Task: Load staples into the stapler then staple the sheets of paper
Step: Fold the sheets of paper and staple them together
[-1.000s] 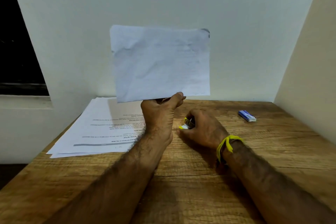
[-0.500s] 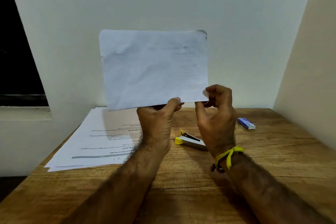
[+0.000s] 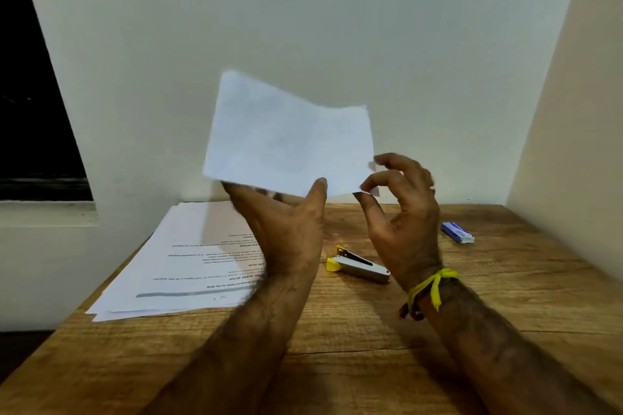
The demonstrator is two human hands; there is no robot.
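A person is sitting at a wooden table (image 3: 337,364) that is facing a plain pale wall, with both bare forearms reaching forward. The left hand (image 3: 286,229) is holding up a small bundle of white sheets (image 3: 290,145) above the table, thumb pressed on the near face at the lower edge and fingers curled behind. The sheets are tilting, their left side raised, and are looking blurred. The right hand (image 3: 401,212) is hovering just beside the bundle's lower right corner, with its fingers loosely curled and parted; the fingertips are close to the corner, but whether they are touching it is unclear. A yellow cord (image 3: 433,285) is circling the right wrist.

The stapler (image 3: 359,266), silver with a yellow end, is lying on the table near and between the two hands, and no hand is touching it. A small blue staple box (image 3: 457,232) is lying further right, well apart. A larger stack of printed pages (image 3: 175,263) is resting on the left of the table.

The sheets are likely light, thin and floppy, so they are probably needing support along an edge, with a pinch close to the corner meant for stapling. The stapler looks rigid and small, easiest taken across its body.
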